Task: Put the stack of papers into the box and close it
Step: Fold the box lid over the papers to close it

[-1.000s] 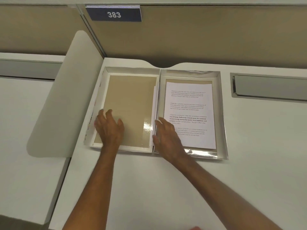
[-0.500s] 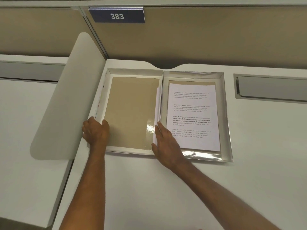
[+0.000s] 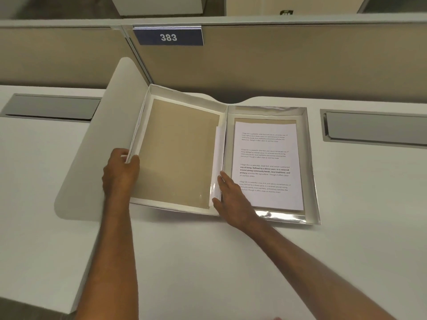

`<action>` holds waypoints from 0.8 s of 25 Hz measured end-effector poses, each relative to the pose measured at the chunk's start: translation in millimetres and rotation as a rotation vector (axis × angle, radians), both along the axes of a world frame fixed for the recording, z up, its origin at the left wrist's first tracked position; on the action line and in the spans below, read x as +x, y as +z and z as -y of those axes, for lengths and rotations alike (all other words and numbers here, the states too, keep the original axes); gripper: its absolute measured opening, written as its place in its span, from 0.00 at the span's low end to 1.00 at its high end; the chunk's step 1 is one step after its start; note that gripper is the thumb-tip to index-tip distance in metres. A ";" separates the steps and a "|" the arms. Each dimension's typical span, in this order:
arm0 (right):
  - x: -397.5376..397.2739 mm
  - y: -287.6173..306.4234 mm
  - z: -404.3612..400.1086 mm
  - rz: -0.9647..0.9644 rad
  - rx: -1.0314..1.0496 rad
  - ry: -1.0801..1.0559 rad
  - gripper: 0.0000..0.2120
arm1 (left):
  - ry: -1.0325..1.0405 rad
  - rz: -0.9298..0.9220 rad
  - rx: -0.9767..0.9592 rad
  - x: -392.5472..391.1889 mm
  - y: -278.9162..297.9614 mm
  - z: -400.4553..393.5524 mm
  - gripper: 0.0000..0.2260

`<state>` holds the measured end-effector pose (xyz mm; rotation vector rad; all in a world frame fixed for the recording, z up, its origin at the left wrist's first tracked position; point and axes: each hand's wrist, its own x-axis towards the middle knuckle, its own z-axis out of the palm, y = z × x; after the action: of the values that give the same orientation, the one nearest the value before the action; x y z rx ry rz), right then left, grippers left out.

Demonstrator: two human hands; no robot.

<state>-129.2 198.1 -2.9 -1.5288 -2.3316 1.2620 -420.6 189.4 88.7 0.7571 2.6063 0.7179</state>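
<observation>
A flat white box lies open like a book on the desk. Its right half, the tray (image 3: 309, 172), holds the stack of printed papers (image 3: 268, 162). The left half, the lid (image 3: 180, 153) with a tan inner panel, is tilted up off the desk along its left edge. My left hand (image 3: 120, 172) grips that left edge, thumb inside and fingers underneath. My right hand (image 3: 233, 195) rests flat at the hinge, fingers on the tray's near left corner and touching the papers' lower left.
A curved white divider panel (image 3: 97, 144) stands just left of the box. A beige partition with a blue "383" sign (image 3: 168, 37) runs behind. Grey cable hatches (image 3: 376, 128) sit in the desk to the right and on the neighbouring desk (image 3: 50, 108) at left.
My left hand has moved from the lid's inner panel to its left edge, gripped it and raised that side off the desk. My right hand has stayed at the hinge.
</observation>
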 end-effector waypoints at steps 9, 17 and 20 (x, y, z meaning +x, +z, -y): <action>26.7 31.9 -3.7 -0.329 -0.165 -0.301 0.22 | -0.123 0.357 0.382 42.9 93.3 11.9 0.10; 71.0 96.0 -22.8 -0.734 -0.276 -0.641 0.14 | -0.345 0.765 0.334 134.6 58.2 8.3 0.11; 103.5 119.5 -28.7 -0.881 -0.350 -0.807 0.15 | -0.419 0.730 0.163 159.8 7.4 10.2 0.13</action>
<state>-25.8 226.8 116.6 -1.3271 -0.8653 1.6289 -260.8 179.2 96.1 0.8480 1.6881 0.8741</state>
